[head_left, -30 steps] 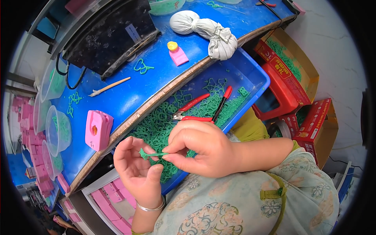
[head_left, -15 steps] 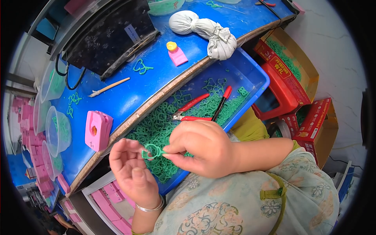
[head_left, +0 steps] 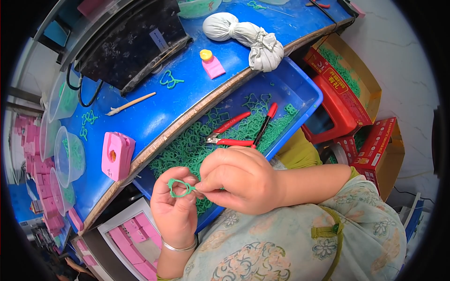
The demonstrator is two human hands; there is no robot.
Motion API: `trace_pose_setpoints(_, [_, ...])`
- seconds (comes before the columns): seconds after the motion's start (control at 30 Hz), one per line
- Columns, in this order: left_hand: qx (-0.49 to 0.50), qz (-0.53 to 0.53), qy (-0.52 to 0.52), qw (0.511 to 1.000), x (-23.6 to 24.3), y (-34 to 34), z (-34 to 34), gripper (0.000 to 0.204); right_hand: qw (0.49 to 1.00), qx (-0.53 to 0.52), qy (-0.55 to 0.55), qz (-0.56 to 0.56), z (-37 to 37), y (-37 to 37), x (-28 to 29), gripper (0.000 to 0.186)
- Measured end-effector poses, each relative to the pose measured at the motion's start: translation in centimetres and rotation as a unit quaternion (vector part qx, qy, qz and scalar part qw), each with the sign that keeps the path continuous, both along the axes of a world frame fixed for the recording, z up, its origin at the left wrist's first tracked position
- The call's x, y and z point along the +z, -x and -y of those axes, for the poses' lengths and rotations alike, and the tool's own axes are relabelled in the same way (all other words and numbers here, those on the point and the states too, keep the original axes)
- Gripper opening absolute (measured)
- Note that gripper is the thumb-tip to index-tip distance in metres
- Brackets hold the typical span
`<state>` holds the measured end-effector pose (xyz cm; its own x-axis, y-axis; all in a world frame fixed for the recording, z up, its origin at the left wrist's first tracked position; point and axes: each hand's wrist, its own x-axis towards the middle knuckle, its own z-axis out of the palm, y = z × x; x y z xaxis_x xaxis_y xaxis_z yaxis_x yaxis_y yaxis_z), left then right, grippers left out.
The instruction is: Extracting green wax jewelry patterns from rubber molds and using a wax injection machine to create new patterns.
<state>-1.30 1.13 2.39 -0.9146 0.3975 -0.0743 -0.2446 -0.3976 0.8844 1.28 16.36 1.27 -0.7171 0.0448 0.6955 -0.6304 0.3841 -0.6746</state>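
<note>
Through the head camera I had the right hand [head_left: 241, 180] pinching the stem of a green ring [head_left: 189, 188] between thumb and forefinger. The left hand [head_left: 176, 218] was curled around the ring's far side; I could not tell whether its fingers were gripping the ring or only resting against it. The ring was up in the air, over the near edge of a blue tub [head_left: 308, 105].

That tub held a tangled heap of green pieces [head_left: 185, 152], with red-handled pliers [head_left: 230, 123] and a black stick with a red end [head_left: 266, 125] lying on top. Beyond its right side I saw a red cardboard box [head_left: 371, 96] with more green strands [head_left: 341, 70] in it, and a second red box [head_left: 388, 157] just below.

On the left, clear plastic bowls [head_left: 60, 172] stood along the blue table [head_left: 159, 112], with green bits inside; another bowl [head_left: 197, 12] at the top of the view also held some. A white-edged tray [head_left: 107, 232] at lower left carried pink blocks [head_left: 125, 245] in rows.
</note>
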Motion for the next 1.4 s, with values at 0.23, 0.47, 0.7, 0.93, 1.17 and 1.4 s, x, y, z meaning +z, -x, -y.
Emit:
trace_pose_setpoints(0.23, [-0.035, -0.044, -0.010, 0.998, -0.4, 0.3, 0.1, 0.018, 1.000, 0.001, 0.000, 0.000, -0.1, 0.0, 0.1, 0.025])
trace_pose_setpoints(0.47, [0.009, -0.038, -0.023, 0.999, -0.8, 0.3, 0.3, 0.011, 0.998, 0.021, -0.048, 0.030, -0.9, -0.3, -0.1, 0.017])
trace_pose_setpoints(0.7, [0.017, -0.087, 0.077, 0.993, -0.8, 0.0, 0.6, 0.013, 0.993, 0.037, 0.030, 0.111, 0.0, 0.1, 0.0, 0.013])
trace_pose_setpoints(0.93, [0.042, -0.229, 0.145, 0.962, -1.3, 0.1, 0.7, 0.020, 0.995, 0.038, -0.054, 0.077, -0.2, 0.0, -0.4, 0.013])
trace_pose_setpoints(1.17, [0.060, -0.248, 0.144, 0.956, -0.9, 0.1, 0.7, 0.030, 0.996, 0.027, -0.053, 0.064, 0.0, 0.1, -0.7, 0.015])
trace_pose_setpoints(1.4, [0.071, -0.321, 0.204, 0.922, -0.8, 0.1, 0.7, 0.022, 0.991, 0.049, -0.070, 0.100, 0.1, 0.0, -0.7, 0.019])
